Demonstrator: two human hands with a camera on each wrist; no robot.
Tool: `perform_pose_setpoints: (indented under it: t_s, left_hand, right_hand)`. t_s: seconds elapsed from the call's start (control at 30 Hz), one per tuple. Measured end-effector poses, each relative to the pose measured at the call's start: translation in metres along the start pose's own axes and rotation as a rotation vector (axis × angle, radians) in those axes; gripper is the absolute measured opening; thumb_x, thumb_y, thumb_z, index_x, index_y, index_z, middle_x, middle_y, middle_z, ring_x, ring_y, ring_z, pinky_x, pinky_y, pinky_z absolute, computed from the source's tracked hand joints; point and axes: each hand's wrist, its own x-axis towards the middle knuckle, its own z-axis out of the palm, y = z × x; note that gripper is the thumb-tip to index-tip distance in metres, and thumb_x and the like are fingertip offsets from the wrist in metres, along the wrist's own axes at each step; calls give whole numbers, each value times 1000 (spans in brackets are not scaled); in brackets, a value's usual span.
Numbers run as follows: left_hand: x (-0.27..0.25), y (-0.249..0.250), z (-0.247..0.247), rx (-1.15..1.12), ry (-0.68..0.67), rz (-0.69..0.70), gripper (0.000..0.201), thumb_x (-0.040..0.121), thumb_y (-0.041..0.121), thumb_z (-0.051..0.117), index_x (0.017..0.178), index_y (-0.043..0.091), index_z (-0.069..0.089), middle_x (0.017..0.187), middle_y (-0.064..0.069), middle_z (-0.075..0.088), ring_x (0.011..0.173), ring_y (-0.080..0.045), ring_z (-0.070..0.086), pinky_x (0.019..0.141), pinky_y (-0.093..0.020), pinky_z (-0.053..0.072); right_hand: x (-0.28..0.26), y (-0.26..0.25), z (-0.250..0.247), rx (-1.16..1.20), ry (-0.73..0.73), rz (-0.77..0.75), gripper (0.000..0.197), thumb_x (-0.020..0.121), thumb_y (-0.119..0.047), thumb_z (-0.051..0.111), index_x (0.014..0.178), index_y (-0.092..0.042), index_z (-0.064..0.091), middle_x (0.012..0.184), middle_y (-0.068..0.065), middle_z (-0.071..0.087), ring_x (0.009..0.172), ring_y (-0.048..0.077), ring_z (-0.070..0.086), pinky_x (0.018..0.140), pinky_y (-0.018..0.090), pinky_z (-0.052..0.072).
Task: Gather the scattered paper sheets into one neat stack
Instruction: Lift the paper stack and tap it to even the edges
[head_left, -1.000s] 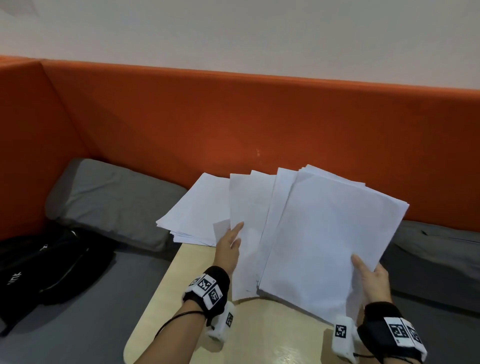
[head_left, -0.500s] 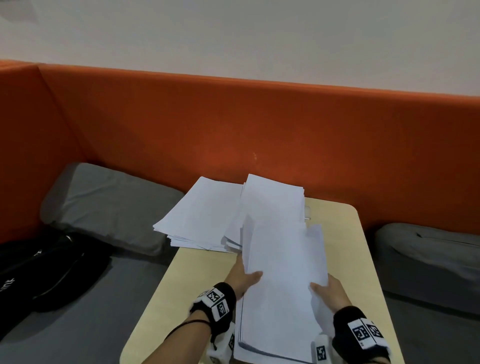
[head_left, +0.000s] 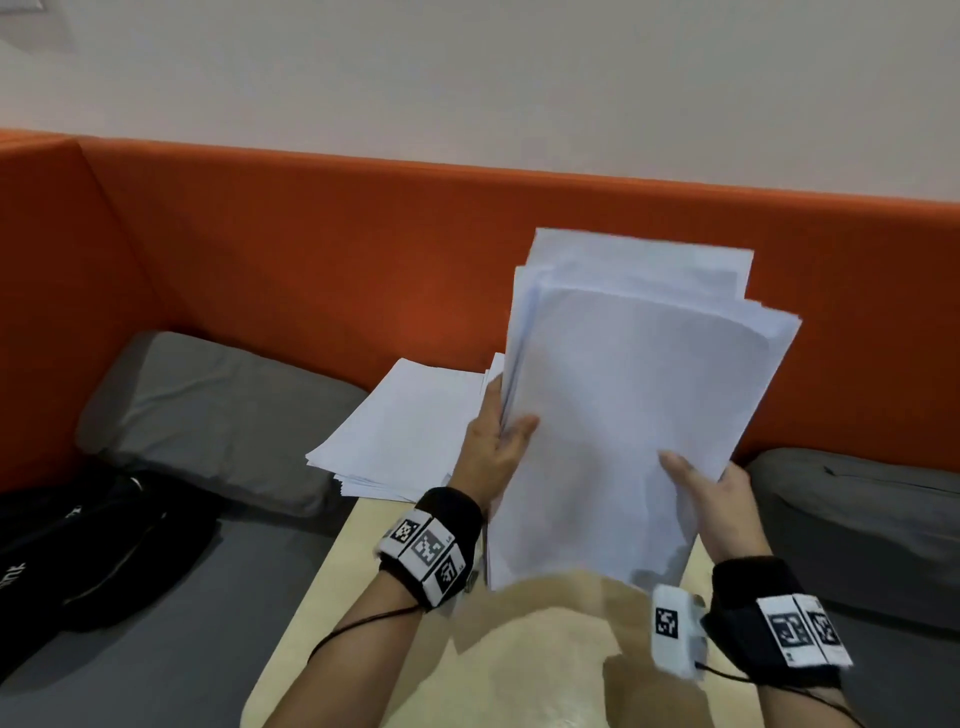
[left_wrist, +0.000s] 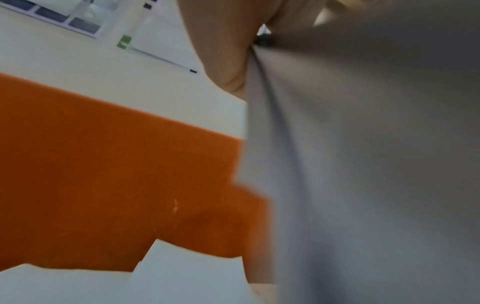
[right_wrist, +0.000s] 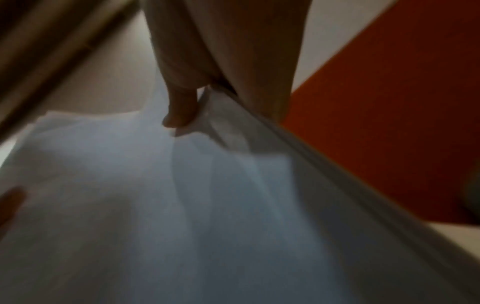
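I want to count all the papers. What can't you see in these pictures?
- Head view: the held papers hide part of the table and of the pile behind them.
- Left wrist view: blurred; sheet edges cannot be counted.
- Right wrist view: dark, blurred; only the thumb on paper shows.

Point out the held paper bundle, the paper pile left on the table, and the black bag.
held paper bundle (head_left: 623, 415), head view, front sheet's middle.
paper pile (head_left: 405, 431), head view, top sheet.
black bag (head_left: 104, 540), head view, its middle.

Orange backrest (head_left: 311, 249), grey cushions (head_left: 208, 410), what looks like a black bag (head_left: 93, 540), wooden table (head_left: 322, 623).
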Motion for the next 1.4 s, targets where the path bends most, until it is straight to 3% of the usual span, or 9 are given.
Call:
perform_pose_setpoints:
  t_s: [0.2, 0.3, 0.47, 0.6, 0.73, 0.9, 1.03, 1.23, 1.4]
  left_hand:
    - [0, 19, -3, -24, 139, 124, 29, 94, 12, 51, 121, 11, 39, 94, 13, 54, 80, 18, 56, 72, -3, 44]
    - [-4, 23, -5, -91, 183, 189, 33, 84, 29, 57, 113, 28, 41, 102, 15, 56, 88, 13, 58, 78, -14, 51]
    - [-1, 23, -6, -92, 189, 196, 38, 79, 14, 66, 111, 25, 47, 98, 14, 56, 87, 7, 59, 78, -14, 50]
    - [1, 30, -3, -85, 188, 128, 23, 86, 7, 64, 89, 29, 55, 84, 13, 63, 75, 6, 60, 80, -31, 51]
    - [6, 63, -5, -141, 218, 229, 19, 86, 9, 63, 83, 26, 54, 78, 12, 63, 73, -1, 59, 75, -26, 52]
    - [11, 79, -13, -196, 232, 291, 23, 85, 2, 63, 86, 23, 52, 78, 15, 63, 72, 3, 60, 66, -16, 51]
    - [0, 52, -14, -126, 211, 184, 31, 80, 8, 70, 97, 27, 52, 88, 7, 66, 84, -3, 61, 80, -13, 48]
    - [-10, 26, -13, -229, 175, -131, 24, 78, 2, 70, 90, 21, 61, 85, 3, 65, 77, -9, 63, 65, -14, 53]
    - [-4, 49, -14, -289, 203, -64, 19, 80, -2, 66, 88, 15, 64, 76, 6, 68, 65, 1, 66, 61, -15, 53]
  right_hand:
    - [-7, -18, 17, -69, -31, -134, 27, 84, -13, 64, 109, -1, 62, 87, -6, 70, 85, 15, 66, 68, 11, 54]
    - [-12, -15, 18, -49, -72, -115, 37, 67, -39, 78, 95, -17, 66, 84, -5, 73, 81, 12, 69, 66, 19, 56]
    - [-12, -16, 16, -75, -49, -122, 20, 79, -8, 69, 88, -26, 65, 80, -7, 72, 75, 4, 68, 64, 18, 56]
    - [-12, -19, 18, -76, -35, -129, 40, 56, -44, 81, 86, -25, 65, 81, -8, 71, 80, 13, 66, 70, 26, 54]
    - [-11, -44, 25, -53, 6, -242, 15, 82, -12, 67, 85, -26, 62, 78, -9, 69, 73, 4, 66, 65, 20, 53]
    - [-10, -62, 29, -21, -59, -332, 16, 79, -19, 69, 92, -28, 64, 85, -12, 71, 76, -2, 67, 67, 16, 55]
    - [-14, -41, 30, -86, -95, -288, 28, 67, -31, 76, 92, -22, 67, 90, -8, 68, 77, -2, 63, 65, 10, 50]
    - [-11, -3, 25, -116, -46, -90, 19, 75, -12, 76, 90, -17, 68, 77, -7, 73, 75, 9, 66, 59, 13, 52]
    - [-12, -30, 32, -102, 19, -155, 9, 83, -10, 65, 83, -20, 64, 71, -6, 69, 68, 7, 65, 59, 18, 52]
